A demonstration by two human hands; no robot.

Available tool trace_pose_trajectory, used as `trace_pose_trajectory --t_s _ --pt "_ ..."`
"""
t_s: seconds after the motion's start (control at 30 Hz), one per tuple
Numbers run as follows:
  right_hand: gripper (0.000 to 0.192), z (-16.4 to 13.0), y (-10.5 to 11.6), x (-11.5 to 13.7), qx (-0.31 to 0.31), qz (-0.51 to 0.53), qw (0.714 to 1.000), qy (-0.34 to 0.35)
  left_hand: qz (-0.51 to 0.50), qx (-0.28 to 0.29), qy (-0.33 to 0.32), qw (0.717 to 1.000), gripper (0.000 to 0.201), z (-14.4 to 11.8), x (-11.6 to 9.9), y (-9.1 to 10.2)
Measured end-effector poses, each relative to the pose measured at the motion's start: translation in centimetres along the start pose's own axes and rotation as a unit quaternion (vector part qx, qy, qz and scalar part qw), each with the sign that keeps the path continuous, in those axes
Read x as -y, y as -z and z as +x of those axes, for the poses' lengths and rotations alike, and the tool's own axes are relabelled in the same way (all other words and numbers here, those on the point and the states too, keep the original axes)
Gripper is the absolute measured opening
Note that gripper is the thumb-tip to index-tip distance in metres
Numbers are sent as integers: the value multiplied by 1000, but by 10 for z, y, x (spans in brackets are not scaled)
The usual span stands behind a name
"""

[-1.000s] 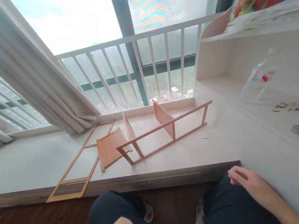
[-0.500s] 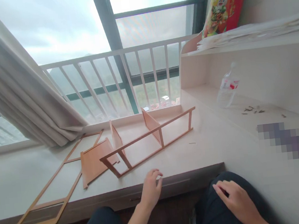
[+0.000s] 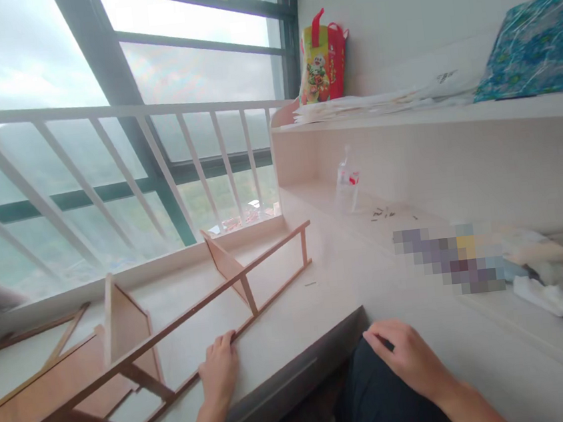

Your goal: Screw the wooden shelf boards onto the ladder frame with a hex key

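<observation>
A wooden shelf frame [image 3: 196, 307] lies on the white counter, with two panels standing up from it. My left hand [image 3: 219, 370] rests on its near lower rail [image 3: 282, 289], fingers curled over the wood. My right hand [image 3: 405, 356] lies near the counter corner, over my knee. Its fingers are bent inward, and no object shows in them. A flat wooden panel [image 3: 45, 410] sits at the lower left, partly behind the frame. One thin pin-like piece [image 3: 310, 284] lies on the counter just right of the frame.
Several small dark pieces [image 3: 382, 214] are scattered near a clear plastic bottle [image 3: 348, 187]. A pixelated patch and crumpled white tissue [image 3: 542, 296] are at the right. Above, a shelf [image 3: 403, 121] holds papers, a red-yellow bag [image 3: 324, 65] and a blue flowered package [image 3: 535, 43]. White railings line the window.
My view has turned right and come closer to the frame. My left hand has moved from in front of the counter edge onto the frame's near rail. My right hand stays by my knee.
</observation>
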State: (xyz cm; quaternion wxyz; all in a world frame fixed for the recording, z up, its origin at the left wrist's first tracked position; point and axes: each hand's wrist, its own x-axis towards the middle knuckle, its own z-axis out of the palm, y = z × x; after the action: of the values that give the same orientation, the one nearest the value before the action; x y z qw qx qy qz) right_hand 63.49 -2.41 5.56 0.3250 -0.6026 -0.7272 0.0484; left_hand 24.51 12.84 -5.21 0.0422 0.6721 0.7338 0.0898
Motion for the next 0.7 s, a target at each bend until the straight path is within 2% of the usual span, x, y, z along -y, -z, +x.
trace_pose_trajectory --t_s 0.1,0.17,0.23,0.3,0.4,0.47,0.6,0.7 --pt "37 41 55 7 -44 4 999 0 3 11 -6 1000 47 -2 5 3" --pt "32 76 88 3 -91 -11 996 -13 0 7 -3 1000 46 -7 7 5" --pt "27 115 112 -10 -142 -70 986 -63 -4 -5 -6 1000 44 -13 8 7" --pt "24 153 126 -30 -151 -146 967 -142 -6 -23 -13 1000 43 -18 8 6" --pt "30 200 130 -61 -52 -231 949 -210 -17 -49 -23 998 42 -25 9 3" --pt "36 219 126 -77 21 -268 933 -238 -40 -71 -27 996 42 -31 12 1" --pt "35 235 118 -95 66 -279 923 -257 -104 -140 -55 983 44 -55 32 -1" --pt "26 237 115 -101 90 -278 921 -259 -156 -170 -100 968 40 -89 64 -6"
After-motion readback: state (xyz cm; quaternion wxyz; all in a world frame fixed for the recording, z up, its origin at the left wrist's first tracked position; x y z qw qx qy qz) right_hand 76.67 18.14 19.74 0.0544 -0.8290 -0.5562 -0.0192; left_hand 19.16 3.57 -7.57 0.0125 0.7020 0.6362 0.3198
